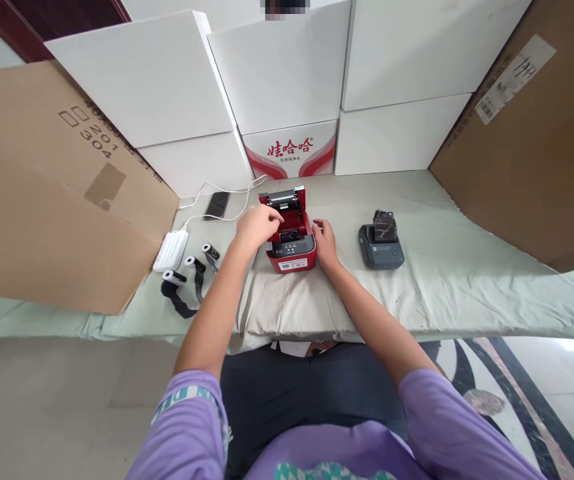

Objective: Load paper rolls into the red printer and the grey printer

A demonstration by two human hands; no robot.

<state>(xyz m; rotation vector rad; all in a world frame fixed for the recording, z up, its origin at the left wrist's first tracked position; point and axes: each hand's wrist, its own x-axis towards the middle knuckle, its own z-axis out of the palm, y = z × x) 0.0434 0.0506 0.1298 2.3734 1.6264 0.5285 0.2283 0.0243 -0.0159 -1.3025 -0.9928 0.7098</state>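
A red and black label printer [294, 247] stands upright on the cloth-covered table with its lid [283, 199] raised, showing a roller under it. Inside the red compartment a small black part shows near the front. My left hand [259, 225] is over the printer's left edge, fingers pinched together above the compartment; what they hold, if anything, cannot be made out. Against the printer's right side my right hand [325, 243] is cupped, fingers bent along its wall.
To the right stands a dark grey printer [381, 256] with a dark marbled piece [385, 227] on top. On the left lie several small rolls [174, 277] with black strips, a white power bank [171, 251], a cable and a black phone [217, 205]. White boxes [287, 73] and cardboard [527, 147] surround the table.
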